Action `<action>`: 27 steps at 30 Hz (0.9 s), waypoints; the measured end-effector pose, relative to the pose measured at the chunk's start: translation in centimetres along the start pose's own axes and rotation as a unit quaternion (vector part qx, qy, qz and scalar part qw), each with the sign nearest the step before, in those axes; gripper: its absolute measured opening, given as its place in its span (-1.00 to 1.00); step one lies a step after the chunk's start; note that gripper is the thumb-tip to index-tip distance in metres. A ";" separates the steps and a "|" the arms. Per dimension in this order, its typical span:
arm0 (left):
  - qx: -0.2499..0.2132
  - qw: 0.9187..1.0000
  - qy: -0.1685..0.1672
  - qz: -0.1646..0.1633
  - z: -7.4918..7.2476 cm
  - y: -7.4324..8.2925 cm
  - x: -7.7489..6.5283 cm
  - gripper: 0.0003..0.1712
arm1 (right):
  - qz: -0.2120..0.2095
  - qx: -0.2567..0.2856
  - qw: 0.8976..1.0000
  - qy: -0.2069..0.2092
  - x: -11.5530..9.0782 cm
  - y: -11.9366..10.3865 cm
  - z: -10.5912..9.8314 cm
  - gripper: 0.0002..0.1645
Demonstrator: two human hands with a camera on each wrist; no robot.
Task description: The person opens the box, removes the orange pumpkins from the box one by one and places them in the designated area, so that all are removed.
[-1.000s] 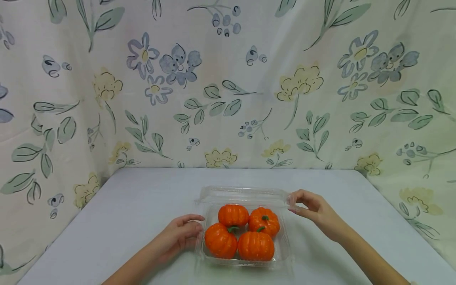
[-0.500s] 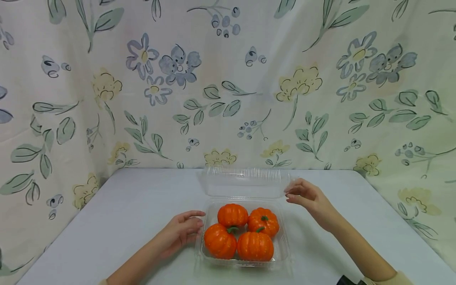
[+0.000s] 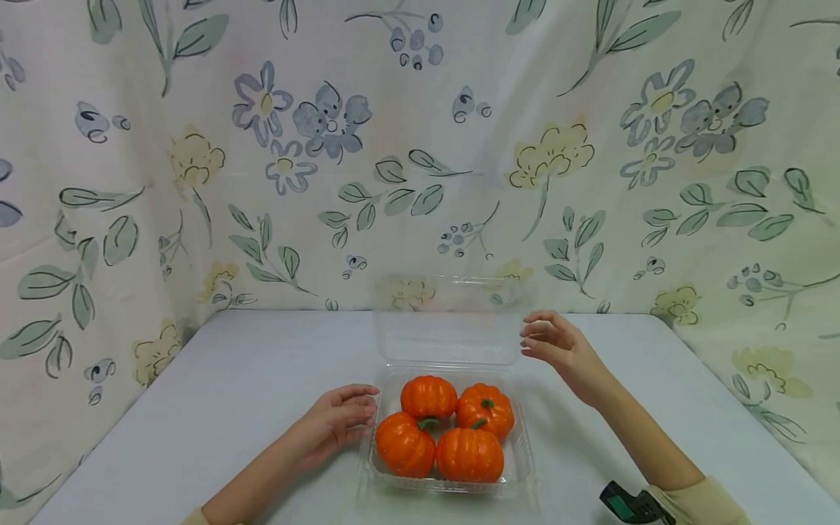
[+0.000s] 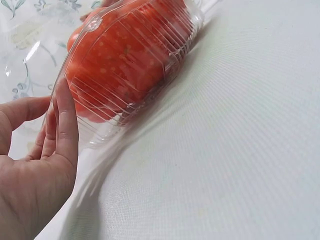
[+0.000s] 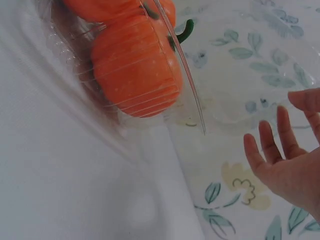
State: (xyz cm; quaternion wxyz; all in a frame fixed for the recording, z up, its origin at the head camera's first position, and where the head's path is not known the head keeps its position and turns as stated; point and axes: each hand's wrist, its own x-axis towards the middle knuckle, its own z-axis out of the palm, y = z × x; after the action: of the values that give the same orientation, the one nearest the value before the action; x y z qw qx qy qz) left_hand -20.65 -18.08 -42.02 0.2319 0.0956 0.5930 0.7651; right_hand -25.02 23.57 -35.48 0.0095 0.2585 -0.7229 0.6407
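A clear plastic clamshell box (image 3: 518, 467) stands on the white table with its transparent lid (image 3: 453, 339) raised at the back. Several small orange pumpkins (image 3: 470, 455) with green stems lie in its base. At the box's left side is my left hand (image 3: 335, 423), fingers mostly straight and fingertips right at the rim; in the left wrist view its fingers (image 4: 66, 120) lie along the clear wall. My right hand (image 3: 561, 350) hovers by the lid's right edge, holding nothing. The right wrist view shows its fingers loosely spread, apart from the box.
The white table (image 3: 262, 350) ends at a curtain (image 3: 420, 182) printed with flowers and leaves, which hangs behind and along both sides. A dark device with a green screen (image 3: 620, 504) sits at the right wrist beside a beige sleeve (image 3: 702, 503).
The lid has swung up and back to stand nearly upright. My right hand has let go of it and moved slightly up and left. My left hand has stayed beside the box.
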 end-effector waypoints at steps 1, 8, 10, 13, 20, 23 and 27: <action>0.001 1.000 -0.002 0.000 0.0 0.0 0.0 -0.65 | 0.002 -0.001 1.000 0.002 0.2 0.1 -0.1 -0.63; 0.007 1.000 -0.012 0.005 -0.2 0.2 0.1 -0.72 | 0.010 -0.002 1.000 0.013 1.2 1.2 -0.4 -0.55; 0.007 1.000 -0.013 0.006 -0.2 0.2 0.1 -0.73 | 0.011 0.002 1.000 0.013 1.4 1.5 -0.5 -0.52; 0.007 1.000 -0.014 0.010 -0.2 0.1 0.2 -0.72 | 0.010 0.013 1.000 0.013 1.8 2.0 -0.6 -0.48; 0.012 1.000 -0.018 0.018 -0.2 0.1 0.3 -0.68 | 0.031 0.018 0.999 0.024 2.5 3.0 -0.8 -0.39; 0.009 0.999 -0.024 0.021 -0.3 0.0 0.4 -0.71 | 0.040 0.013 0.999 0.025 2.8 3.3 -0.8 -0.32; 0.003 0.999 -0.038 0.030 -0.4 -0.1 0.6 -0.73 | 0.046 0.021 0.998 0.023 3.1 3.7 -0.9 -0.34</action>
State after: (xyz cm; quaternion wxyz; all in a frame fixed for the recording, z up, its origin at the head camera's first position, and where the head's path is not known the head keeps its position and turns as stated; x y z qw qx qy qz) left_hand -21.26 -18.13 -42.34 0.2303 0.1429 0.5828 0.7660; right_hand -29.45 23.47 -37.66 -0.0091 0.2101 -0.7200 0.6613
